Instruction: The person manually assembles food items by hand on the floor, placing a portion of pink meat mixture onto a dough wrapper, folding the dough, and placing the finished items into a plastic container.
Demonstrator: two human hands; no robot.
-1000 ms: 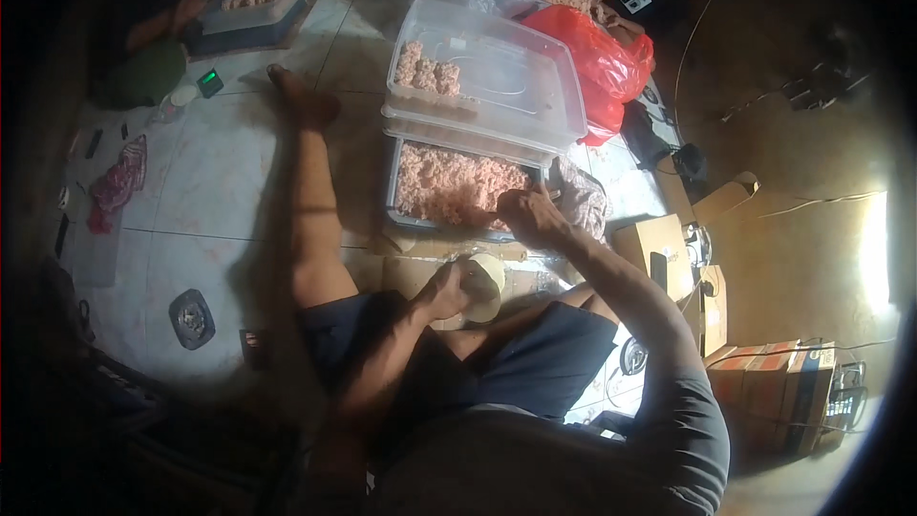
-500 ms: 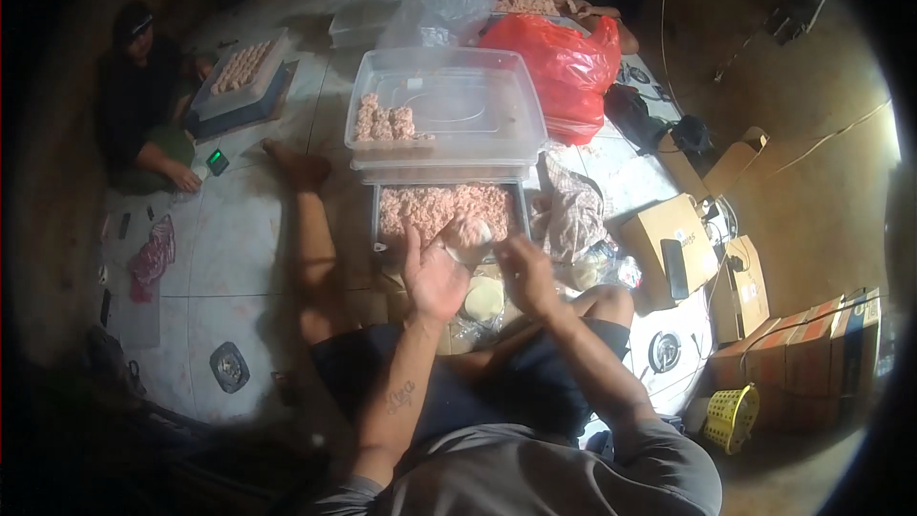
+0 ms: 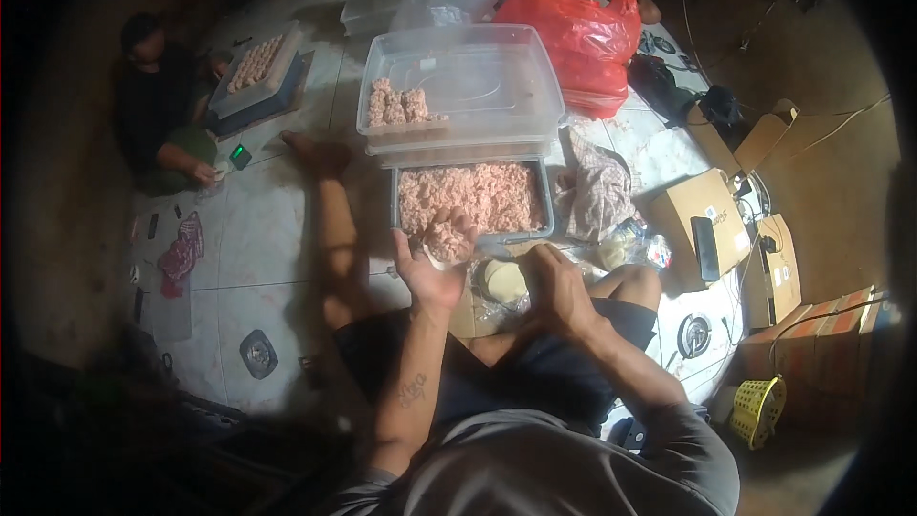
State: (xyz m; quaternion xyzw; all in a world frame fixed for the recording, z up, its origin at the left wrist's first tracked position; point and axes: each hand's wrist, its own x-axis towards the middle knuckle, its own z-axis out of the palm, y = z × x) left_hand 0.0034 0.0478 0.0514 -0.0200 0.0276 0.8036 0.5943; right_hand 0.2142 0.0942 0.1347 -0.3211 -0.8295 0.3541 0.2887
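Observation:
My left hand (image 3: 427,277), palm up with fingers curled, cradles a pale dough wrapper topped with pinkish minced filling (image 3: 447,242). To its right, my right hand (image 3: 562,291) is closed on a thin, flat spreading tool (image 3: 494,250), whose tip points left; the grip hides its handle. Between my hands lies a stack of round pale dough wrappers (image 3: 504,282) on clear plastic. Just beyond them stands a grey tub (image 3: 551,205) full of the same pinkish mince (image 3: 468,193).
Behind the tub, stacked clear plastic boxes (image 3: 535,86) hold a few formed pieces (image 3: 396,105) in the top one. A red plastic bag (image 3: 583,57) and a checked cloth (image 3: 597,186) lie to the right, near cardboard boxes (image 3: 702,225). At left sits another person (image 3: 158,115) beside a filled tray (image 3: 256,67).
My right hand has drawn back to the right and toward me, away from the filling. My left hand has lowered slightly, still holding the filled wrapper. The whole view has shifted.

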